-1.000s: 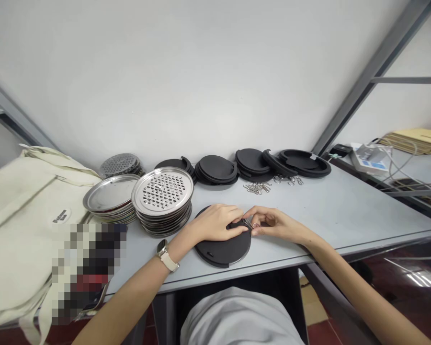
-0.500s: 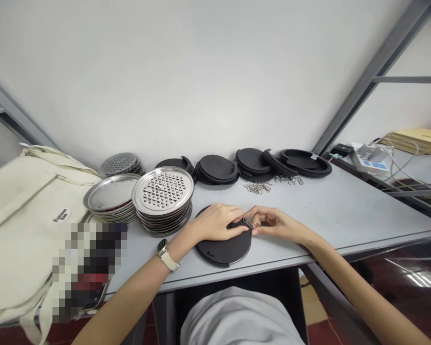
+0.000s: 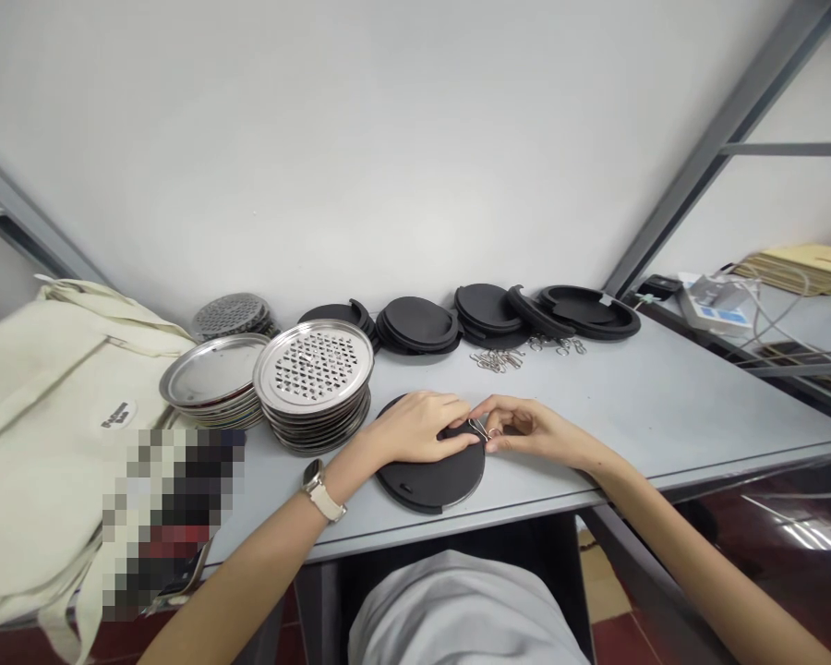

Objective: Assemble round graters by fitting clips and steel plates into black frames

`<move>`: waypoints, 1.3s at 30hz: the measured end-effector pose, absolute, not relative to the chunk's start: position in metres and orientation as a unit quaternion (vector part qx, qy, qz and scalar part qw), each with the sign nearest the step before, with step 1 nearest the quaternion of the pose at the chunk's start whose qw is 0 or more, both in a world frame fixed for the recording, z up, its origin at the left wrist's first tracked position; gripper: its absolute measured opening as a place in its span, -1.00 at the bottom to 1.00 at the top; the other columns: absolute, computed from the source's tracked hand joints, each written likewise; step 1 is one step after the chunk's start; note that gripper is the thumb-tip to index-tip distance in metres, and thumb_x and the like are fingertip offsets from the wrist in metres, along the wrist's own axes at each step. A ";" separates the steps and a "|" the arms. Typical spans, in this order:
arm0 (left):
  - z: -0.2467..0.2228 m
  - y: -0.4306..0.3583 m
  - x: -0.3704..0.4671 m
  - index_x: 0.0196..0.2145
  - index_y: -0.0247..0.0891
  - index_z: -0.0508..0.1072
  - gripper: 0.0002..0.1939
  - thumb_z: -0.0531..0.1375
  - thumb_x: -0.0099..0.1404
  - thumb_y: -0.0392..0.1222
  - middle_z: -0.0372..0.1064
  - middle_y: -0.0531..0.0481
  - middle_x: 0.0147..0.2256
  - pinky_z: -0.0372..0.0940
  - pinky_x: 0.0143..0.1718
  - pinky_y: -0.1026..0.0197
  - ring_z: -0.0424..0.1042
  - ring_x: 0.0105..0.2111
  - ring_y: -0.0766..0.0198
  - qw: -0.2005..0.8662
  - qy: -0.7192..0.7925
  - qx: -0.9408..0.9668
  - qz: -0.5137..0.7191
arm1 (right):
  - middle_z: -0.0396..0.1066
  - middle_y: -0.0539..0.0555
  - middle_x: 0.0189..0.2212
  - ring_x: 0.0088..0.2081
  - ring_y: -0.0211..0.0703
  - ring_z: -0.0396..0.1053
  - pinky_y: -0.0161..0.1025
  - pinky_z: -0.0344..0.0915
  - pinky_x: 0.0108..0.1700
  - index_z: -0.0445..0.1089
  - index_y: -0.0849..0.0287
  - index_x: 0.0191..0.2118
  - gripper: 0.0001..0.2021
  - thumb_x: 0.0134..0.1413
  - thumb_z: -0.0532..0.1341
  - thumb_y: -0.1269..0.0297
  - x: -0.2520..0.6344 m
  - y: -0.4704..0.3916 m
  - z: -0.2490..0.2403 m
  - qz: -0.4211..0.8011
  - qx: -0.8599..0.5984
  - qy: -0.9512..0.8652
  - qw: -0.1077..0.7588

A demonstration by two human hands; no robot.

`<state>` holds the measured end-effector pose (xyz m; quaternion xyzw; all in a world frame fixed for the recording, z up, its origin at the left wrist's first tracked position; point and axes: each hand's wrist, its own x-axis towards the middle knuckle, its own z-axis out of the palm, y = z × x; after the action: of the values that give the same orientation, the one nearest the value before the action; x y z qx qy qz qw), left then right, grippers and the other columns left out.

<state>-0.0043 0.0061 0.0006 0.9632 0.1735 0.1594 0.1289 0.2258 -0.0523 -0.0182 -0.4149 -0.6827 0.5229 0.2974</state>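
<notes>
Head view. Black disc (image 3: 433, 476) lies flat on the grey table (image 3: 637, 397), lower centre of frame. Left hand (image 3: 419, 429) rests over its upper part, thumb extended across the face, other fingers bent near the rim; cannot tell whether they grip the edge.

Right hand (image 3: 536, 432): thumb and index finger nearly closed, pinching a thin wire clip (image 3: 481, 429) at the disc's upper-right rim. Clip's long axis slants from upper left to lower right; looped end sits by the right hand, which is nearer to it, far end points towards the left fingertips.

Also noted: loose clips (image 3: 497, 360) above the hands; perforated metal disc (image 3: 315, 368) on a stack, left of centre.

Unclear: underside of the left fingers hidden; clip's contact with the rim too small to resolve; forearms partly cut off at the bottom of frame.
</notes>
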 end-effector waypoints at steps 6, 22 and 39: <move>0.002 0.006 -0.005 -0.35 -0.22 0.28 -0.76 0.12 0.36 -0.01 0.33 0.07 -0.41 0.08 -0.39 0.23 0.32 -0.42 0.29 0.131 0.179 0.963 0.154 | 0.37 -0.02 -0.40 -0.33 -0.19 0.33 -0.23 0.28 -0.22 0.37 0.16 -0.03 -0.60 0.06 0.34 0.10 0.225 -0.054 -0.016 0.507 -0.427 -0.689 0.293; 0.002 0.005 -0.005 -0.35 -0.22 0.29 -0.77 0.12 0.36 -0.01 0.31 0.09 -0.42 0.09 -0.40 0.21 0.31 -0.43 0.30 0.135 0.181 0.962 0.153 | 0.34 -0.05 -0.43 -0.36 -0.21 0.31 -0.25 0.26 -0.25 0.36 0.15 -0.05 -0.61 0.03 0.35 0.11 0.224 -0.054 -0.018 0.500 -0.429 -0.689 0.301; 0.003 0.005 -0.004 -0.37 -0.21 0.26 -0.77 0.13 0.36 -0.04 0.31 0.09 -0.43 0.08 -0.39 0.24 0.30 -0.43 0.29 0.135 0.176 0.963 0.156 | 0.38 0.01 -0.39 -0.32 -0.16 0.34 -0.22 0.28 -0.21 0.45 0.14 -0.01 -0.56 0.03 0.33 0.02 0.225 -0.056 -0.014 0.478 -0.455 -0.695 0.287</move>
<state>-0.0045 0.0051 0.0026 0.9626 0.1758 0.1560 0.1347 0.2247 -0.0556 -0.0142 -0.4547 -0.6946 0.4780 0.2870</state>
